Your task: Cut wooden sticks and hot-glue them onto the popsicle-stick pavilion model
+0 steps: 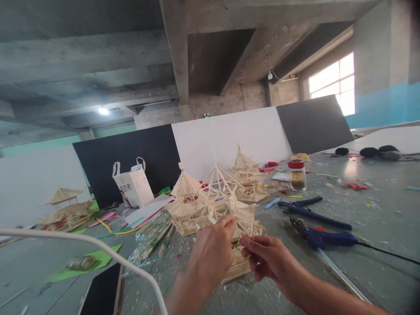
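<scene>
While both hands, left hand [211, 253] and right hand [267, 258], pinched stick pavilion [226, 205] together, apparently by thin strut, squeeze risked snapping frame.

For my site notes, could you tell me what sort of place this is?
Probably a craft workshop in a bare concrete building: stick-built pavilion models, a blue glue gun and scraps litter the worktable, under raw concrete beams.

Stick pagoda [226, 205]: pale straw. Glue gun [323, 238], 3 o'clock: blue, black cord. Pliers [311, 212]: dark blue. Jar [297, 175], 1 o'clock: red lid, olive contents. Bag [133, 186], 10 o'clock: white, dark print. Paper [98, 262], 8 o'clock: green. Table [377, 205]: grey, speckled with scraps.
</scene>
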Tool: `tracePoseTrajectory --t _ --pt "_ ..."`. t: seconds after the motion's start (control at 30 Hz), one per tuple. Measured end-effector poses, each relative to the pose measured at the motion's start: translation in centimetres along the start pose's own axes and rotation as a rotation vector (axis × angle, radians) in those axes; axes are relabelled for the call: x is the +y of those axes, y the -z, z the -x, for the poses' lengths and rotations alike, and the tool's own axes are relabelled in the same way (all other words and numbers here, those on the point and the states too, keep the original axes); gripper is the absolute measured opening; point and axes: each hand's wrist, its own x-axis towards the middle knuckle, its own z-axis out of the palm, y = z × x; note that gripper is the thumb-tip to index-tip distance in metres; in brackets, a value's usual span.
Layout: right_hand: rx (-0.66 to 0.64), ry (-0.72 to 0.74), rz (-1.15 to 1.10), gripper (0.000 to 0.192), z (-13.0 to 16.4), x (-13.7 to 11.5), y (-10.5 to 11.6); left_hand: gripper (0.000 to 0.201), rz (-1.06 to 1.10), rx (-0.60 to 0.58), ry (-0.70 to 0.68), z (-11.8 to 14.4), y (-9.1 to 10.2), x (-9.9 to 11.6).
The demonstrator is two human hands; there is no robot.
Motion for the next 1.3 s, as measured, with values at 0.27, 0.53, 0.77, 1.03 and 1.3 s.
tracePoseTrajectory --t 0.27,0.53,0.77,1.03,1.3 --pt "-0.007 -0.01 0.004 0.033 -0.1 -0.2 -0.2 0.032 -0.002 -0.078 -0.078 -0.2 -0.8 0.3" --pt "-0.007 -0.015 -0.019 0.035 0.1 -0.6 -0.5 0.028 -0.032 -0.106 -0.075 -0.3 -1.3 0.0" --pt "-0.012 -0.024 -0.034 0.032 0.2 -0.5 -0.2 0.041 -0.028 -0.065 -0.043 -0.2 -0.7 -0.1" --pt "-0.012 -0.017 -0.026 0.036 -0.5 -0.2 -0.2 0.034 -0.069 -0.103 -0.115 0.1 -0.1 0.0" --pt "-0.024 -0.013 -0.025 0.041 -0.7 -0.5 -0.4 0.029 -0.109 -0.105 -0.136 0.3 -0.5 0.6"
